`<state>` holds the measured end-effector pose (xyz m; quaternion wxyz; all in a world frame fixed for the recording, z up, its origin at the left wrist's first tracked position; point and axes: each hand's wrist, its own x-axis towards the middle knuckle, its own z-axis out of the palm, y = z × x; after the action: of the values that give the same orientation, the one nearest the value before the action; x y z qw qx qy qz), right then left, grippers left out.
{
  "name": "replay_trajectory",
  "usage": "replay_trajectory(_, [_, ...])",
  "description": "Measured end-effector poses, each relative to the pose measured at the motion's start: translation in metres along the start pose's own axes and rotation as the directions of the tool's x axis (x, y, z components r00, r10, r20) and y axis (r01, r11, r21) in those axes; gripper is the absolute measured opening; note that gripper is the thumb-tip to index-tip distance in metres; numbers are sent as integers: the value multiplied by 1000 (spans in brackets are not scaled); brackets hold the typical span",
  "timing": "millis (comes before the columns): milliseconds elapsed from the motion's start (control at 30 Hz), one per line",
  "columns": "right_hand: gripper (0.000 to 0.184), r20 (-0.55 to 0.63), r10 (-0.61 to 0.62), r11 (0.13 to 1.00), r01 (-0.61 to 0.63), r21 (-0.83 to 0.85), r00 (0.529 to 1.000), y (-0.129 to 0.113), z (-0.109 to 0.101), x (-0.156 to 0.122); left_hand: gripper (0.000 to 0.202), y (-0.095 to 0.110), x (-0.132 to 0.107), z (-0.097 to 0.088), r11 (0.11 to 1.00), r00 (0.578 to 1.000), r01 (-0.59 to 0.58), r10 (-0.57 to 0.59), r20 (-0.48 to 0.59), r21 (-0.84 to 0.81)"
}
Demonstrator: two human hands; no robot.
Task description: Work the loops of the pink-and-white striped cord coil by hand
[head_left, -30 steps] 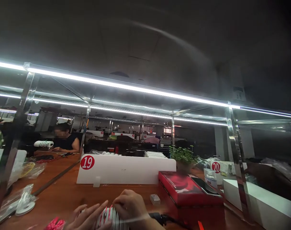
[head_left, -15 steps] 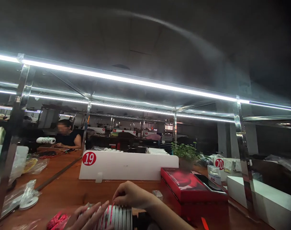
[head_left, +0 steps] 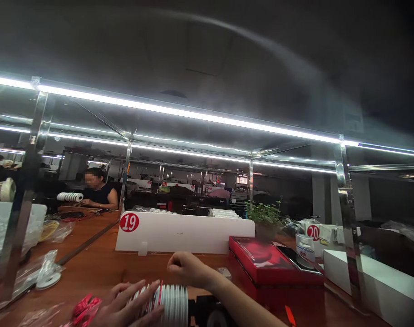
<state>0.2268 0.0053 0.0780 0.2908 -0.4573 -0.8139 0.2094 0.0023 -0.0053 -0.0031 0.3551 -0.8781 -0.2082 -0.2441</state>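
A white ribbed cylinder [head_left: 175, 302], like a stack of thin discs, lies at the bottom middle with red cord [head_left: 160, 294] across its left part. My left hand [head_left: 123, 303] rests over its left side, fingers stretched and apart, the thumb lower down. Just above the cylinder's top, my right hand [head_left: 184, 269] is closed with fingers curled in; anything in them is hidden. A dark fitting [head_left: 202, 309] joins the cylinder's right end, partly under my right forearm. Left of my left hand sits a bundle of pink-red cord [head_left: 86, 308].
A white divider marked 19 [head_left: 189, 234] stands ahead. To the right are a red box [head_left: 251, 263] with a phone [head_left: 299, 260] and a long white box [head_left: 391, 284]. Metal posts [head_left: 346, 218] flank the bench. A co-worker [head_left: 100, 190] sits farther back at left.
My right hand has lifted slightly up and right, off the cylinder's top. My left hand has shifted a little right and stays on the cylinder. The view has turned slightly.
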Motion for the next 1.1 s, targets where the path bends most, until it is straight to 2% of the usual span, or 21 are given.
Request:
replay_trajectory(67, [16, -176, -42, 998, 33, -52, 983, -1, 7, -12, 69, -4, 6, -2, 961, 989, 135, -117, 89, -239])
replay_trajectory(133, [14, -280, -79, 994, 54, -98, 957, -2, 18, -25, 76, -11, 17, -10, 793, 945, 302, -175, 277, -529])
replay_trajectory(200, [12, -357, -197, 967, 120, -226, 913, -1, 31, -34, 76, -21, 32, -21, 551, 886, 431, -111, 449, -714])
replay_trajectory(267, [13, -397, -361, 899, 202, -389, 844, 2, 42, -37, 72, -29, 44, -32, 421, 856, 483, -43, 515, -768])
replay_trajectory(300, [15, -401, -419, 867, 228, -444, 815, 4, 46, -37, 71, -33, 49, -35, 391, 851, 490, -18, 526, -779])
replay_trajectory(333, [15, -400, -450, 847, 241, -473, 798, 5, 48, -36, 71, -35, 51, -38, 374, 849, 491, -2, 529, -787])
replay_trajectory(500, [15, -400, -455, 843, 239, -482, 796, 4, 46, -33, 74, -38, 51, -34, 282, 838, 512, 42, 544, -811])
replay_trajectory(633, [14, -367, -438, 837, 223, -500, 821, -3, 42, -36, 77, -37, 51, -35, 263, 847, 497, 57, 528, -827])
replay_trajectory(833, [15, -279, -432, 827, 254, -501, 858, -4, 35, -37, 69, -38, 54, -39, 262, 839, 515, 39, 542, -816])
replay_trajectory(900, [12, -189, -421, 812, 275, -514, 887, -6, 30, -35, 71, -38, 54, -39, 268, 840, 516, 29, 542, -814])
replay_trajectory(967, [9, -46, -411, 773, 321, -547, 911, -10, 23, -33, 71, -37, 53, -39, 268, 846, 509, 20, 533, -818])
replay_trajectory(1033, [5, 79, -389, 722, 357, -593, 918, -16, 18, -31, 70, -36, 52, -41, 272, 856, 494, 14, 517, -826])
replay_trajectory(1100, [4, 151, -371, 685, 380, -622, 916, -21, 14, -29, 69, -34, 51, -43, 279, 861, 485, 14, 508, -829])
